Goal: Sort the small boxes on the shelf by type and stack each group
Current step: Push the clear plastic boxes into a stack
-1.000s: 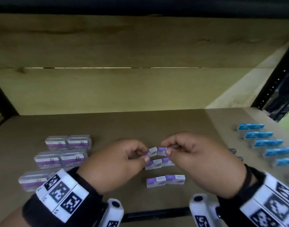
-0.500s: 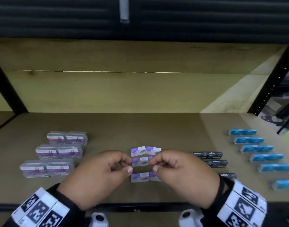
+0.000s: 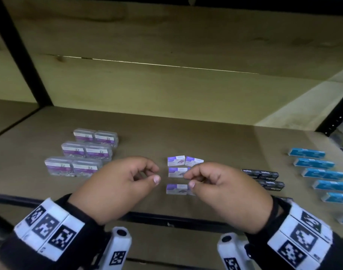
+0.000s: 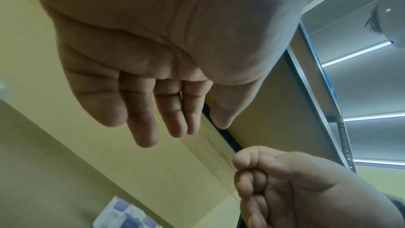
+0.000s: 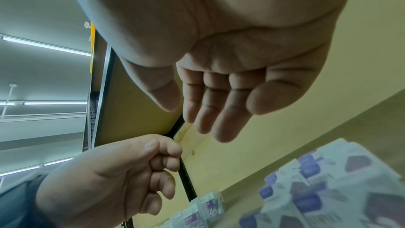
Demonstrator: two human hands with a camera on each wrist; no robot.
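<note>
Small white-and-purple boxes [image 3: 176, 160] lie in three rows of two at the middle of the shelf. The right-hand boxes of the two nearer rows are partly hidden by my right hand. My left hand [image 3: 156, 174] hovers just left of them, fingers loosely curled, holding nothing. My right hand [image 3: 188, 179] hovers over their right side, also empty. In the left wrist view the left hand's fingers [image 4: 144, 119] hang relaxed. In the right wrist view the right hand's fingers [image 5: 208, 110] do the same above the blurred boxes [image 5: 328, 179].
Clear cases with purple labels [image 3: 85, 152] stand in three rows at the left. Black boxes [image 3: 260, 174] lie just right of my right hand, and several blue boxes [image 3: 322, 174] run in a column at the far right. The shelf's dark front rail [image 3: 166, 217] passes under my wrists.
The pair of white-and-purple boxes pinched a second ago now lies as the back row. Both hands have let go, drawn back toward the front edge and moved slightly apart.
</note>
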